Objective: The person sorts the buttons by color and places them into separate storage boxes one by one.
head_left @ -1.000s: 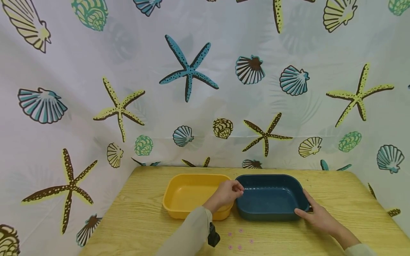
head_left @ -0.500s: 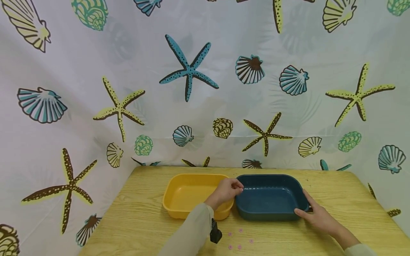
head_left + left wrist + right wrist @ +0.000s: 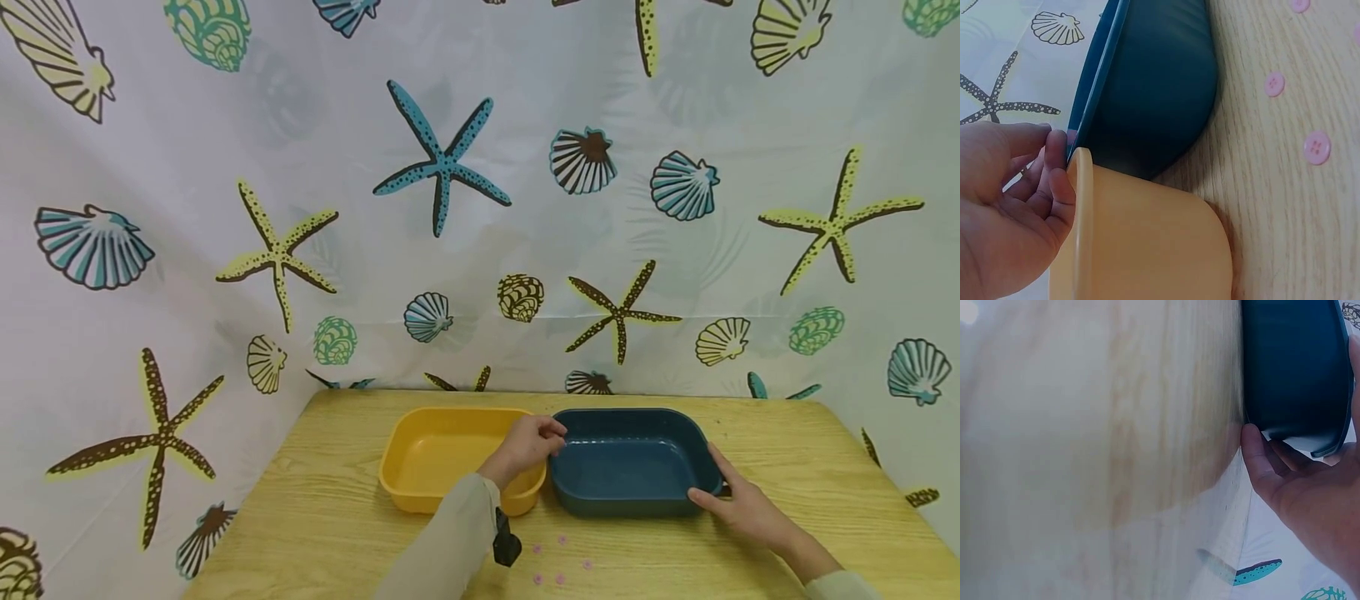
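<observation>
The dark blue basin [image 3: 637,507] stands on the table with the yellow basin [image 3: 420,503] close at its left. My left hand [image 3: 525,446] is over the place where the two rims meet. Its fingers are curled, with thumb and forefinger tips together beside the blue rim in the left wrist view; I cannot tell whether they hold anything. My right hand [image 3: 746,504] grips the blue basin's right end, thumb at the front corner and fingers around the side. Several pink buttons [image 3: 1317,147] lie on the table in front of the basins.
The wooden table [image 3: 315,492] backs onto a white curtain [image 3: 480,358] printed with shells and starfish, which also hangs along both sides. A black wrist camera [image 3: 506,542] sits on my left forearm, near the buttons in the head view.
My left hand has shifted slightly left and up at the blue basin's rim. The right hand keeps its grip, and the basins and buttons stay where they were.
</observation>
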A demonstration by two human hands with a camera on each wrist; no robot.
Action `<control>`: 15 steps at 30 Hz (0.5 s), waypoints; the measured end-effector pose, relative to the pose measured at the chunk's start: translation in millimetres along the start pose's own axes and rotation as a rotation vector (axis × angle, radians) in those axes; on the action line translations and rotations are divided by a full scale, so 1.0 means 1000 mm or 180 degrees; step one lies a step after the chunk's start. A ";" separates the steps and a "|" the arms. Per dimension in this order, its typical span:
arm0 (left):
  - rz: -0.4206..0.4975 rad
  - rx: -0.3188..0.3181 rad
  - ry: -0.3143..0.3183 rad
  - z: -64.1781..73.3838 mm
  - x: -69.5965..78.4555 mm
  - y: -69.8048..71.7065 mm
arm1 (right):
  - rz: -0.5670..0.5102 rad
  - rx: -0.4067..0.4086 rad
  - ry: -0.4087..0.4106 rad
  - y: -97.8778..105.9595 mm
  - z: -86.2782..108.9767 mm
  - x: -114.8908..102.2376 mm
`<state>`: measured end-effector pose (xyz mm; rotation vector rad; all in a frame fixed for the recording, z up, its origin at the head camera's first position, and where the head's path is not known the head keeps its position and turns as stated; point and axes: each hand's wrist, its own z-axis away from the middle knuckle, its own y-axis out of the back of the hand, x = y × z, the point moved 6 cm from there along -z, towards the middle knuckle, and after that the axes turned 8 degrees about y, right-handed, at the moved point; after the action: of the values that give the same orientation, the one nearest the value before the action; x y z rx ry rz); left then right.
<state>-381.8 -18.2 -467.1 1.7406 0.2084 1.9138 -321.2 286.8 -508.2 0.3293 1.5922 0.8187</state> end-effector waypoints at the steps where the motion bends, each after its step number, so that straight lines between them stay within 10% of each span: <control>1: 0.0017 0.0000 0.0001 0.000 0.000 0.000 | -0.0002 -0.0001 0.0003 0.000 0.000 0.000; 15: -0.0320 -0.0347 -0.0286 0.031 0.015 0.000 | 0.0020 0.0027 -0.0031 0.000 -0.001 0.002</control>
<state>-352.1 -18.0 -449.4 1.7068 0.1525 1.7388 -322.5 287.6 -510.2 0.3440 1.5866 0.8141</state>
